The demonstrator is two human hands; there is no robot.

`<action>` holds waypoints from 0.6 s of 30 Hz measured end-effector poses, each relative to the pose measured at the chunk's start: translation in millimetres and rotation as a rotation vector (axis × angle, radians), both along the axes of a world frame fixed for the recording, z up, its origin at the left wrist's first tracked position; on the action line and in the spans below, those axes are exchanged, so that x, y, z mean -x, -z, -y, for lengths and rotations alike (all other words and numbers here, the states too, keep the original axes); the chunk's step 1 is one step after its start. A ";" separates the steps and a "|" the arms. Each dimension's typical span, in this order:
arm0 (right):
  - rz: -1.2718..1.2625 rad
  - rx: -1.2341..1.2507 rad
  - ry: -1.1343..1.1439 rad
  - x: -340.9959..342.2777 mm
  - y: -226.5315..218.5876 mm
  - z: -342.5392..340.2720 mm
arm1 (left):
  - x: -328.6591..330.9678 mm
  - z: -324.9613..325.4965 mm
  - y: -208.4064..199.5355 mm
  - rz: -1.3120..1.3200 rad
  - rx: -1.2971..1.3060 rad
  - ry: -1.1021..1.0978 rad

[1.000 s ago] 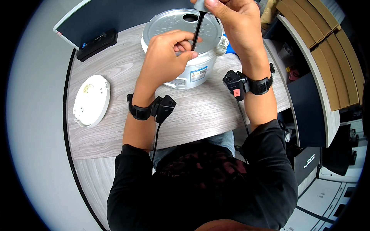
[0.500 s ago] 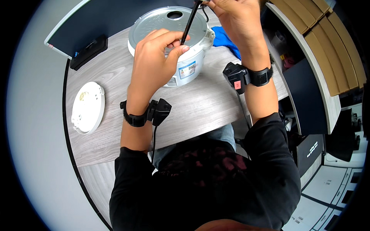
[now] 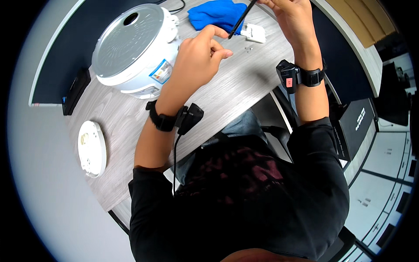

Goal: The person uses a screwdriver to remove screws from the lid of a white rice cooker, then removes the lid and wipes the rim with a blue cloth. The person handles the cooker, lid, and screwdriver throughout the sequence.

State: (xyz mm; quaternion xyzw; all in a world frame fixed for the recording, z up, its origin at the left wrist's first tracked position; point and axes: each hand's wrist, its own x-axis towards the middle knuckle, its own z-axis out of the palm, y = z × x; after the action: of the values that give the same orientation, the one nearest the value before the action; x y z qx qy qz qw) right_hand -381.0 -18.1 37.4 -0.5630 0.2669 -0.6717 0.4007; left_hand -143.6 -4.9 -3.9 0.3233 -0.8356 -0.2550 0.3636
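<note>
At far left we see a black box [image 3: 75, 92] and, nearer us, a white round cover [image 3: 92, 148] lying on the tabletop [image 3: 120, 120]. Next stands a white pot [image 3: 133, 72] with a grey top. Then comes our left hand [image 3: 196, 63], holding nothing we can see, thumb and forefinger parted; behind it, a blue cloth [image 3: 214, 16]. A slanted black rod [image 3: 242, 19] has its lower tip by that forefinger, with a small white part [image 3: 255, 33] beyond, while our right hand [image 3: 290, 15] grips its upper end at the picture's edge
</note>
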 end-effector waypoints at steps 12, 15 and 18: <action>0.014 -0.132 0.270 62.7 66.5 -16.3 | 88.8 45.8 81.5 0.377 -0.111 0.135; 0.025 -0.163 0.272 72.6 80.7 -14.1 | 102.4 43.3 90.3 0.429 -0.115 0.128; 0.061 -0.183 0.289 73.6 86.5 -15.8 | 109.5 42.4 94.1 0.448 -0.116 0.079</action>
State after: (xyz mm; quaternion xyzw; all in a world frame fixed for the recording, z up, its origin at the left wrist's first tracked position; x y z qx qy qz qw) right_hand -454.6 -2.3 -49.1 -0.4595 0.3929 -0.7118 0.3576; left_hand -253.1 -47.3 -97.9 0.3594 -0.8914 -0.2383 0.1395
